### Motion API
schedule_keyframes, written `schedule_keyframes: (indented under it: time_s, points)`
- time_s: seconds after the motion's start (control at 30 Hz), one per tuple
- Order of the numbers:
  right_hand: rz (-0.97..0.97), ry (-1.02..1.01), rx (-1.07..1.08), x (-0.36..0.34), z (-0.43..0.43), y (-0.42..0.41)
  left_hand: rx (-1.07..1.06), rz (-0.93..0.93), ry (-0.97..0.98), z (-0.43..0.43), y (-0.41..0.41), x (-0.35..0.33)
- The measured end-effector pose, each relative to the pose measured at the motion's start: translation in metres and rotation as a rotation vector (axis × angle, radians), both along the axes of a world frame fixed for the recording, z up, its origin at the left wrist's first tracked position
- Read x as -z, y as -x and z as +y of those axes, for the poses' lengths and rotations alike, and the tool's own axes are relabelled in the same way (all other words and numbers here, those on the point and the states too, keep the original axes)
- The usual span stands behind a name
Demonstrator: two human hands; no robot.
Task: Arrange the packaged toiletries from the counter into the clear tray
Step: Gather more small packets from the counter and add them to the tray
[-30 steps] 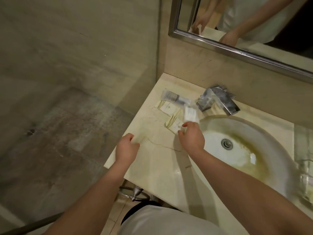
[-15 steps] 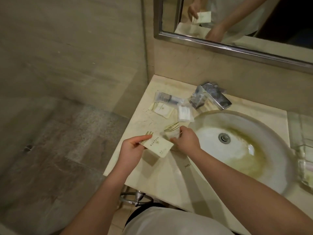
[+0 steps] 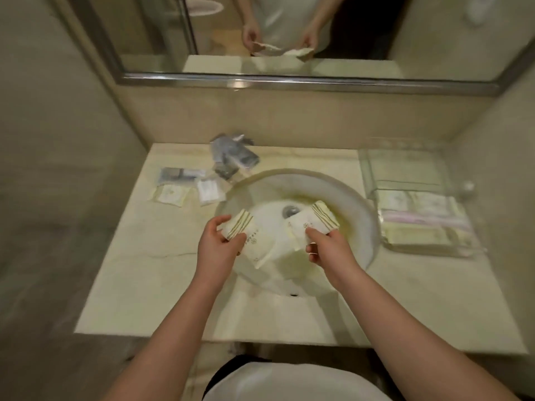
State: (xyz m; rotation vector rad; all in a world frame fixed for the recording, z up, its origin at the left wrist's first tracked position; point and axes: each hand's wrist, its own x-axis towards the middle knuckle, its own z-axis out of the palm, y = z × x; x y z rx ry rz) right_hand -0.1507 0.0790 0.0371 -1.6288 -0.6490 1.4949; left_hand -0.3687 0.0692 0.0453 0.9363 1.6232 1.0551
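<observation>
I have one flat cream packet (image 3: pixel 251 241) pinched in my left hand (image 3: pixel 217 246) and another cream packet (image 3: pixel 311 225) pinched in my right hand (image 3: pixel 326 246), both held over the sink basin (image 3: pixel 359 227) at the centre of the frame. They look like thin paper or film sachets with striped ends, light and floppy: the free corners sag, so I judge they will bend rather than break and could slide if held by one glossy edge. Gripping near the striped, folded end with thumb on top seems safest. The clear tray (image 3: pixel 373 166) sits at the right of the frame on the pale marble counter (image 3: pixel 139 256), its walls hard, transparent and hard to read; similar packets already lie stacked in its near half. More packaged toiletries (image 3: pixel 169 193) wait at the left of the frame, some in crinkly clear wrap, beside the chrome tap (image 3: pixel 231 157), which is blurred.
</observation>
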Motion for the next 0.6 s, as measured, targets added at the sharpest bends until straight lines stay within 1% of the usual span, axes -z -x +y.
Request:
schedule_keyframes:
  time_s: [0.23,0.37,0.47,0.5,0.6]
  points:
    - [0.015,-0.009,0.137,-0.004,-0.044,-0.135,0.139,-0.162,0.080,-0.003,-0.148,-0.006]
    - [-0.004,-0.010,0.202,-0.005,-0.057,-0.179,0.263,-0.133,0.254,-0.007,-0.201,-0.010]
    - [-0.021,0.014,0.281,-0.004,-0.059,-0.202,0.433,-0.083,0.424,-0.002,-0.217,-0.008]
    - [-0.014,0.023,0.308,-0.002,-0.058,-0.209,0.489,-0.109,0.469,0.003,-0.218,-0.007]
    - [-0.001,0.067,0.365,0.000,-0.054,-0.224,0.588,-0.334,0.553,0.020,-0.217,-0.005]
